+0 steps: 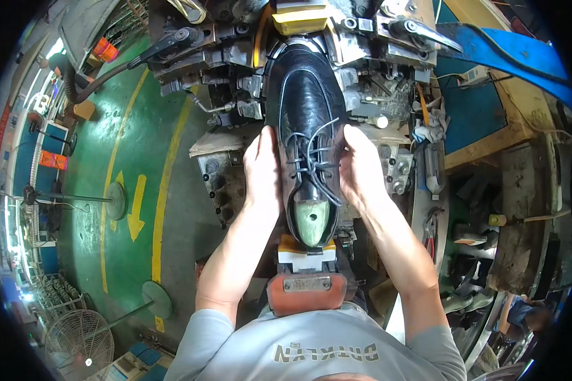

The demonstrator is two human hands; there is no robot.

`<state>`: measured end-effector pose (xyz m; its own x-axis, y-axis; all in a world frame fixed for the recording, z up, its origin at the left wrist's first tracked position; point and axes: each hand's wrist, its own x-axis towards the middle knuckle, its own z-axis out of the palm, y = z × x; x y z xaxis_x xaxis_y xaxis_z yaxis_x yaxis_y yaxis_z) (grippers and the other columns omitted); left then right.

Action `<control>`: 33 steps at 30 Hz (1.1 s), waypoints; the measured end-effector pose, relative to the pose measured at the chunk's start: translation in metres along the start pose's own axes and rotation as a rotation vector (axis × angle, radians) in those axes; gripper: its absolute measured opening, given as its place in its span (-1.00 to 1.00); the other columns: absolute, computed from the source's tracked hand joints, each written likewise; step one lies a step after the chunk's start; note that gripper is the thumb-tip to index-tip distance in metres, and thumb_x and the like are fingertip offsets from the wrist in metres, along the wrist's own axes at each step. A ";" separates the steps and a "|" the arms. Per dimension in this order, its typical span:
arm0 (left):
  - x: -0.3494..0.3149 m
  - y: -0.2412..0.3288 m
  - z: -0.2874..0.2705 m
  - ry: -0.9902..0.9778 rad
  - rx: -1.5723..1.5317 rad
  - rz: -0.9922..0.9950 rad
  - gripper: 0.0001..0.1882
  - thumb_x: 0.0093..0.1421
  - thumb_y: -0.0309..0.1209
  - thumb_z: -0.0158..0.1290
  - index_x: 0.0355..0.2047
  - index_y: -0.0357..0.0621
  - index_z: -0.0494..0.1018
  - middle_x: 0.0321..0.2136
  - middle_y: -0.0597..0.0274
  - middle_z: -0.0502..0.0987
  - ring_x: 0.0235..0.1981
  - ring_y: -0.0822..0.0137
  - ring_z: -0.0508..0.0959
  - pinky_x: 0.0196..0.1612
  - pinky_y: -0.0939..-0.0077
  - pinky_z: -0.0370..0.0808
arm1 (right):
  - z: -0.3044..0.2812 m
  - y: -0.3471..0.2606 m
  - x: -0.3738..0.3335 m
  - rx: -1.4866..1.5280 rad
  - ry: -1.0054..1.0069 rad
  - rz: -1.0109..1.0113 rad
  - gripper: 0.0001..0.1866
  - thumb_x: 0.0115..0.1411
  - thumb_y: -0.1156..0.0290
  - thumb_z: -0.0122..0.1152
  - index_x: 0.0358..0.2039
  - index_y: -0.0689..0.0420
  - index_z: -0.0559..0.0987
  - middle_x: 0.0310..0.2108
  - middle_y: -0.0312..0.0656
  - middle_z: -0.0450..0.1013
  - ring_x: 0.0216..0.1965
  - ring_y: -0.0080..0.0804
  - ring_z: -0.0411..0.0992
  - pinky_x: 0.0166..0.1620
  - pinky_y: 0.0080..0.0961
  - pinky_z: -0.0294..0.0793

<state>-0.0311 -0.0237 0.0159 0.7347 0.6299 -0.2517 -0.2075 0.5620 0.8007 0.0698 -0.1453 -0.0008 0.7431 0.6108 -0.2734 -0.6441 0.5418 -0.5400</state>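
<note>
A black leather lace-up shoe (305, 101) lies lengthwise in front of me, its toe pointing away into a metal machine (229, 57). A pale green shoe last (312, 222) with a dark hole fills its heel opening. Black laces (311, 155) are threaded over the tongue, their loose ends trailing to the right. My left hand (262, 168) is pressed along the shoe's left side, fingers forward. From the right side, my right hand (362, 168) grips it, its fingertips partly hidden against the leather. The shoe is held between both hands.
Yellow-topped clamp parts (300, 20) stand at the toe. An orange-red padded block (306, 293) sits behind the heel, close to my body. Lever handles (165, 47) jut out at left. Shoes (473, 273) lie on a rack at right; fans (79, 343) stand at left.
</note>
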 end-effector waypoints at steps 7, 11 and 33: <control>0.030 0.001 0.001 0.089 0.065 0.015 -0.66 0.42 -0.22 -0.20 -0.21 -0.23 0.46 -0.32 0.30 0.53 -0.32 0.48 0.47 -0.19 0.54 0.44 | 0.000 0.014 0.033 0.012 0.033 -0.046 -0.85 0.30 0.38 0.02 -0.30 0.19 0.49 -0.33 -0.19 0.47 -0.30 -0.41 0.47 -0.15 -0.37 0.55; 0.035 0.002 0.000 0.082 0.066 0.011 -0.65 0.42 -0.22 -0.20 -0.20 -0.25 0.46 -0.30 0.28 0.53 -0.31 0.47 0.48 -0.18 0.54 0.44 | 0.012 0.008 0.031 -0.002 0.053 -0.025 -0.83 0.31 0.35 0.00 -0.30 0.18 0.48 -0.33 -0.18 0.47 -0.30 -0.39 0.47 -0.16 -0.34 0.55; 0.045 -0.007 -0.009 0.156 -0.036 -0.084 -0.66 0.41 -0.23 -0.19 -0.14 -0.21 0.48 -0.29 0.23 0.60 -0.37 0.39 0.58 -0.25 0.46 0.55 | 0.009 0.022 0.035 0.018 0.093 -0.081 -0.77 0.32 0.29 -0.04 -0.41 0.15 0.44 -0.41 -0.21 0.43 -0.41 -0.40 0.44 -0.27 -0.34 0.53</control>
<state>-0.0021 0.0056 -0.0065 0.6419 0.6536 -0.4008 -0.1747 0.6337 0.7536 0.0796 -0.1071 -0.0152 0.8059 0.5089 -0.3024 -0.5838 0.5982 -0.5490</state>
